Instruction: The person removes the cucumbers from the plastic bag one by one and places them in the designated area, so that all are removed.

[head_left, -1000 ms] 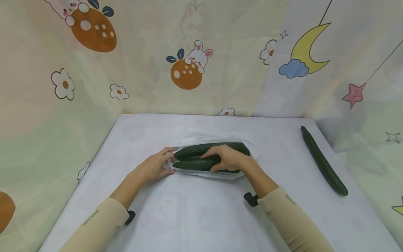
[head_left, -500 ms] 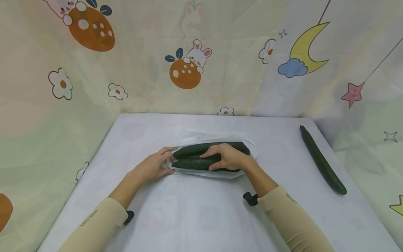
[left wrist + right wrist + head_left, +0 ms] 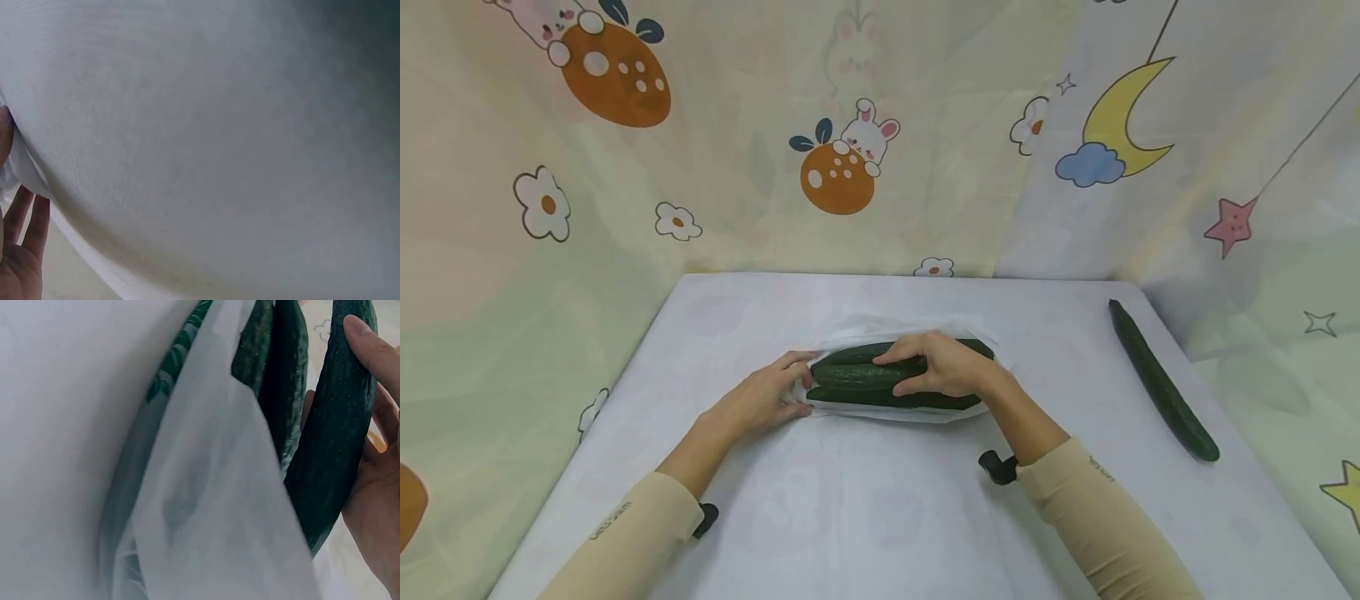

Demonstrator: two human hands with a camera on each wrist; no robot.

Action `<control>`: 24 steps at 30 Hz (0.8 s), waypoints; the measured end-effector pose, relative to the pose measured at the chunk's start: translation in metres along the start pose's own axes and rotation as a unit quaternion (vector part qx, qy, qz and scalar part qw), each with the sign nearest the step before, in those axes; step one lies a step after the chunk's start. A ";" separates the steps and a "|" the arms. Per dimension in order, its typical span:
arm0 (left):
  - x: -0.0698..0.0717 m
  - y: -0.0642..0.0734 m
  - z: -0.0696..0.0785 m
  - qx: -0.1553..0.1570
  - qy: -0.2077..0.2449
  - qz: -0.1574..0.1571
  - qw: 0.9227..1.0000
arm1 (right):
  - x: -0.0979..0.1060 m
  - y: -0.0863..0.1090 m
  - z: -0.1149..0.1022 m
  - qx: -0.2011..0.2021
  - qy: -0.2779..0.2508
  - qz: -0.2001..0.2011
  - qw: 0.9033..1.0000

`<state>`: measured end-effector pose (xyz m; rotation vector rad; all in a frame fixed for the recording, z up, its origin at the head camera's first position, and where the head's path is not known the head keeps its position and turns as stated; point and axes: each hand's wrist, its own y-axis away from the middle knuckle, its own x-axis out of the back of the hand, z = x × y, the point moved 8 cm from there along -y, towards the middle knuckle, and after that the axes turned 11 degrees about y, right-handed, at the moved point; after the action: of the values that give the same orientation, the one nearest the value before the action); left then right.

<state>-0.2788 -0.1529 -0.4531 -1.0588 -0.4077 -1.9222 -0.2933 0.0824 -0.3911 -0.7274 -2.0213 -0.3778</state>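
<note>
Three dark green cucumbers lie side by side, lengthwise, in an opened white translucent plastic bag (image 3: pixel 887 412) in the head view. My right hand (image 3: pixel 945 363) grips the middle cucumber (image 3: pixel 859 377) from above, thumb on the near side. Behind it is the far cucumber (image 3: pixel 848 354), partly covered by my fingers; the near cucumber (image 3: pixel 857 397) lies in front. In the right wrist view, the gripped cucumber (image 3: pixel 337 425) stands apart from the other two beside the bag film. My left hand (image 3: pixel 766 393) holds the bag's left end, its fingers (image 3: pixel 36 228) at the film's edge.
Another cucumber (image 3: pixel 1161 379) lies at a slant near the right edge of the white-covered table (image 3: pixel 850 517). Cartoon-printed cloth (image 3: pixel 955 183) hangs around the back and sides. Black wrist cameras sit under both cuffs.
My right hand has risen slightly, and the middle cucumber now shows between the other two, where only two were visible before. The left hand keeps its place. The view shifts slightly.
</note>
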 end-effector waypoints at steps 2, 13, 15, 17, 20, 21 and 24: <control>0.000 0.000 -0.001 0.003 -0.002 0.000 1.000 | 0.002 0.000 -0.002 0.002 -0.001 0.003 1.000; -0.004 0.000 -0.003 0.009 -0.006 -0.003 1.000 | 0.027 0.002 -0.016 0.023 -0.020 0.037 0.999; -0.004 -0.001 -0.004 0.017 -0.004 -0.005 1.000 | 0.033 0.004 -0.017 0.024 -0.032 0.043 0.998; -0.004 -0.001 -0.004 0.023 -0.003 -0.008 1.000 | 0.039 0.007 -0.017 0.021 -0.039 0.048 0.998; -0.002 -0.002 -0.002 0.014 -0.006 -0.002 1.000 | 0.046 0.012 -0.016 0.010 -0.049 0.056 0.997; -0.001 -0.002 -0.002 0.011 -0.008 0.000 1.000 | 0.048 0.013 -0.016 0.005 -0.050 0.058 0.997; -0.001 -0.002 -0.002 0.007 -0.008 0.005 1.000 | 0.052 0.018 -0.013 -0.005 -0.055 0.062 0.997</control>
<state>-0.2810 -0.1529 -0.4550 -1.0668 -0.4238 -1.9002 -0.2941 0.1069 -0.3407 -0.8913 -2.0659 -0.2810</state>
